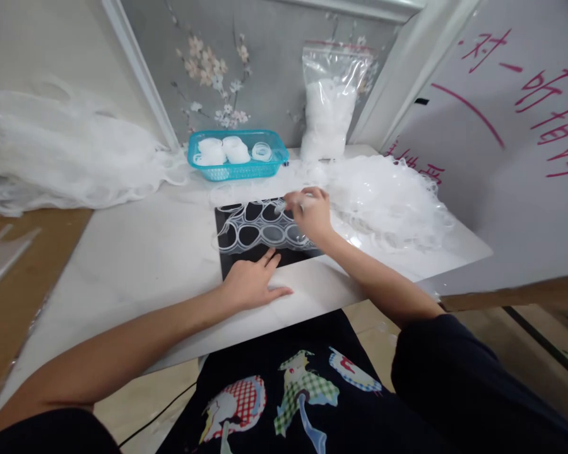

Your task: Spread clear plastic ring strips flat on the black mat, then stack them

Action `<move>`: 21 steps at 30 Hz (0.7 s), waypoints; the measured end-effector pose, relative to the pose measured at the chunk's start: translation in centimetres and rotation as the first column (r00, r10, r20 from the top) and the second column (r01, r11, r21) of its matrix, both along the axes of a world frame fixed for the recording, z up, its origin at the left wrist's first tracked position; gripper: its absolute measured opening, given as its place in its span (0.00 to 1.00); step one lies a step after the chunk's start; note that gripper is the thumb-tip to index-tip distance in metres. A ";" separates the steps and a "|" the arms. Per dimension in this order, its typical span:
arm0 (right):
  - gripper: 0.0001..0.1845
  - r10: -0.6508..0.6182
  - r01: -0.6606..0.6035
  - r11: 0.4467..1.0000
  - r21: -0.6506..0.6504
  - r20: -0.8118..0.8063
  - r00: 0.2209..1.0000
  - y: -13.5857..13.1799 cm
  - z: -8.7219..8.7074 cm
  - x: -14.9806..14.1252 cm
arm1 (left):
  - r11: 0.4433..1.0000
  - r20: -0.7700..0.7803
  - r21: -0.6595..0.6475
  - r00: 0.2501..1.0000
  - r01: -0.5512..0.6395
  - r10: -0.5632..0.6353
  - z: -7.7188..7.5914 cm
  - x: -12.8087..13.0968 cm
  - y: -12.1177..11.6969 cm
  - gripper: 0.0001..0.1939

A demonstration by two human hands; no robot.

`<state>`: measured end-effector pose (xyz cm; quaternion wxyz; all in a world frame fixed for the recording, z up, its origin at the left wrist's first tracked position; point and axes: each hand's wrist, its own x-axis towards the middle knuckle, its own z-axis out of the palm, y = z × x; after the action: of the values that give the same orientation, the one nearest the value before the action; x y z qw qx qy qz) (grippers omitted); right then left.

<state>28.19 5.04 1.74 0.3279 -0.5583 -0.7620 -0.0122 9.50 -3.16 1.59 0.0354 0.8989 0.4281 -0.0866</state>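
Pinkish-red handwriting (pixel 544 90), Chinese in form, stands on the white board (pixel 511 217) at the right. The larger characters run aslant toward the board's right part, where the view cuts some of them off; one looks like 听, but the rest cannot be read with certainty. A short dash (pixel 510 67) and a long curved stroke (pixel 474 110) stand among them. Farther left, a smaller group of characters (pixel 428 173) is only partly visible and unreadable.

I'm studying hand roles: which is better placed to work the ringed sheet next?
Probably the right hand: it's curled over the ringed sheet; the left hand lies across the near edge of the black mat.
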 end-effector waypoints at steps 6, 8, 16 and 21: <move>0.14 0.019 -0.056 0.988 -0.143 -0.246 0.969 1.2 -0.3 1.7 | 0.995 0.143 0.087 0.988 0.050 -0.062 -0.4 -1.2 1.1 0.30; 0.10 -0.027 -0.033 0.984 -0.173 -0.334 0.942 0.1 -1.5 1.7 | 0.988 0.190 0.136 0.977 0.072 -0.097 -0.7 -1.6 1.2 0.26; 0.08 0.202 -0.304 0.943 -0.136 -0.491 0.848 -2.9 -2.7 -0.5 | 0.982 0.117 0.180 0.990 0.051 -0.073 -1.2 -1.3 0.9 0.29; 0.09 0.160 -0.370 0.885 -0.282 -0.562 0.811 -3.0 -3.1 -0.4 | 0.986 0.086 0.163 0.995 0.044 -0.058 -1.1 -1.2 1.0 0.29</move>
<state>27.75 2.03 -1.36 0.4072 -0.4783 -0.7027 0.3342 8.33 -2.15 0.50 -0.0201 0.9125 0.4084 -0.0118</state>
